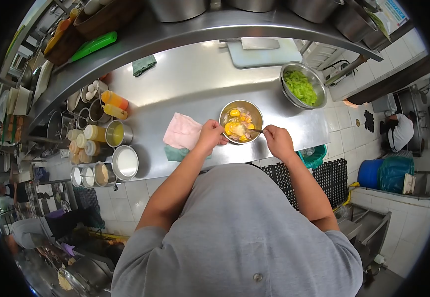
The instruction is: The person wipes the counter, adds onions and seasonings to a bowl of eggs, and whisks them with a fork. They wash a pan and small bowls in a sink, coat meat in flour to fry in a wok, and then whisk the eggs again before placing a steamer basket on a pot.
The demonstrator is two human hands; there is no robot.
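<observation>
A metal bowl (241, 102) stands on the steel counter in front of me. Raw eggs (235, 113) with whole yolks lie in it, along with chopped pieces and a pale yellowish lump. My left hand (212, 134) grips the bowl's left rim with the thumb and fingers. In my right hand (278, 140) is the handle of a utensil (255, 130), pinched at the right rim; its far end is down among the eggs, so its kind is hidden. A pink cloth (181, 129) lies beside my left hand, partly over a green cloth (175, 154).
A bowl of shredded lettuce (300, 88) stands back right, near a white cutting board (264, 53) with a cleaver (260, 43). Sauce bottles (115, 100) and metal containers (125, 162) crowd the left end. A steel shelf (200, 30) overhangs the back. Another person (401, 131) is far right.
</observation>
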